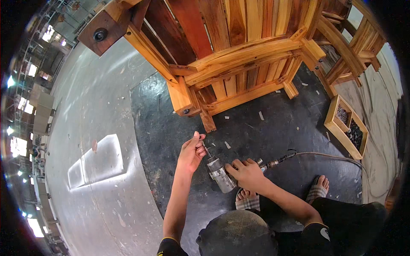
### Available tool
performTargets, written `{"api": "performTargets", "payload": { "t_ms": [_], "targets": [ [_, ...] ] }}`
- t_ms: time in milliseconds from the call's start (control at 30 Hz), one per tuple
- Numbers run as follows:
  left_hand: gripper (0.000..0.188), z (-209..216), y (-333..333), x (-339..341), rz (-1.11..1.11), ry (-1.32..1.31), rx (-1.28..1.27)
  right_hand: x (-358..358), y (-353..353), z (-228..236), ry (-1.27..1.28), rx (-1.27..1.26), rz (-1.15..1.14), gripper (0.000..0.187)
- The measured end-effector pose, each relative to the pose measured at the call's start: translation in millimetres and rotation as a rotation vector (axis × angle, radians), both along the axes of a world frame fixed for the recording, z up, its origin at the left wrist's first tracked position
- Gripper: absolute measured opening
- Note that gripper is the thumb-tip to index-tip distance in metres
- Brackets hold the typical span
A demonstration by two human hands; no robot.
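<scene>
My right hand (250, 176) is closed round the handle of a silver air impact driver (222, 176). An air hose (326, 155) runs from its fitting off to the right. The tool's nose points up and slightly left, toward my left hand (192, 152). That hand is closed in a pinch at the thin driver bit (207, 149); whether a screw sits between the fingertips is too small to make out. Just beyond the fingers stands a slatted wooden piece of furniture (239, 59), tipped over, with the end of one leg (208, 121) closest to my left hand.
A black mat (160, 123) lies under the furniture, scattered with pale scraps. At the right, a wooden box (329, 121) holds small metal fasteners and black pieces in compartments. More wooden furniture (341, 47) stands behind it. My sandalled feet are beside the tool.
</scene>
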State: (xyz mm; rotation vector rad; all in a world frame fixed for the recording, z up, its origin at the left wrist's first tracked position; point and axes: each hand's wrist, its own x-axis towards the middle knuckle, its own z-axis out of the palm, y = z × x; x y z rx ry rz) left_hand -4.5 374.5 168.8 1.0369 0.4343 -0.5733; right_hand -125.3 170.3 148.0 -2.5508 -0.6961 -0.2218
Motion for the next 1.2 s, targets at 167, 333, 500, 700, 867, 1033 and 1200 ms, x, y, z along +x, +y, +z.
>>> {"api": "performTargets", "payload": {
  "t_ms": [167,333,500,700,867,1033,1200],
  "targets": [
    [0.026,-28.4,11.3,2.4,0.081,-0.064,-0.023,0.1,-1.5,-5.6,0.063,-0.028,0.013,0.044],
    [0.021,-105.2,16.6,-3.2,0.135,-0.041,0.106,-3.0,-9.4,-20.4,0.058,-0.043,0.028,0.042],
    [0.020,-169.8,1.3,-11.3,0.003,-0.386,0.656,-12.1,-2.5,-27.4,0.084,-0.062,0.085,0.040],
    [0.032,-167.5,-57.5,-9.2,-0.287,-0.985,1.223,-16.1,-8.3,-34.5,0.117,-0.057,0.056,0.040],
    [0.022,-182.7,-54.8,2.5,-0.229,-1.125,1.338,-12.8,-5.9,-32.5,0.055,-0.030,0.030,0.043],
    [0.016,-167.6,-17.0,6.1,0.023,-0.401,0.651,-7.2,-1.6,-21.8,0.103,-0.041,0.052,0.042],
    [0.021,-98.9,-14.7,9.6,0.060,-0.111,0.074,-3.2,-17.3,-26.9,0.095,-0.051,-0.008,0.044]
  ]
}}
